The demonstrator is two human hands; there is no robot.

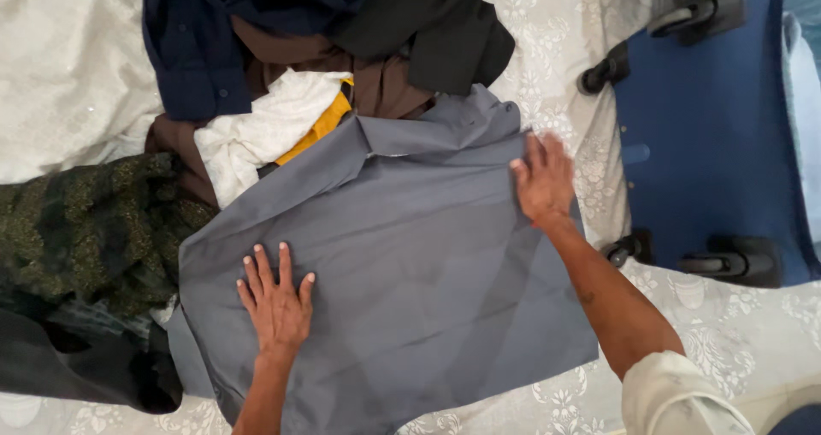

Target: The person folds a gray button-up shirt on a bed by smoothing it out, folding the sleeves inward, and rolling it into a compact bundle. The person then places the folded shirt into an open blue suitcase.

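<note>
You work on a bed covered with a white patterned bedspread (753,332). On your right lies a blue suitcase (710,144) with its black wheels toward you. In the middle, the grey shirt (410,264) is spread flat, its collar end pointing up to the pile of dark clothes (342,24). A white and yellow cloth (274,127) lies just beside the collar, and a green patterned garment (85,230) touches the shirt's left edge.

Your left hand (275,302) lies flat and open on the shirt, fingers spread, gripping nothing. Your right hand (542,181) is also open, palm down near the upper right edge. Press evenly with both palms and smooth outward, so the fabric stays without wrinkles.
</note>
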